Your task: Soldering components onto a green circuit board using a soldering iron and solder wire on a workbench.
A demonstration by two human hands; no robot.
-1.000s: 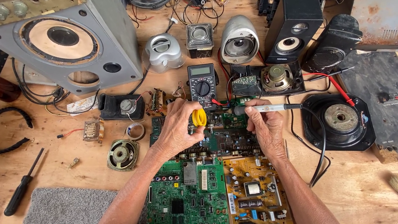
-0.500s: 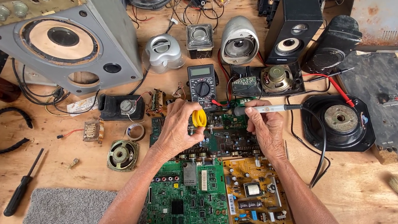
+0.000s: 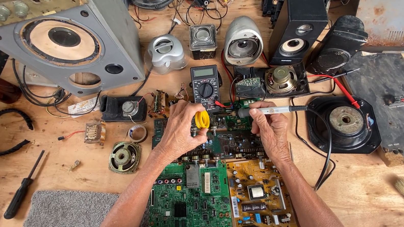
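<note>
Two bare forearms, no sleeves, left hand (image 3: 179, 129) and right hand (image 3: 270, 131) without gloves, rings or watch

Bright, even daylight, soft short shadows, sharp focus throughout, slight wide-angle bending at the edges.

One head-worn camera looks almost straight down on a wooden workbench (image 3: 364, 210) from above the person's forearms — near enough to fill the view edge to edge. The far edge lies at the top, the person's side at the bottom — no second view.
</note>
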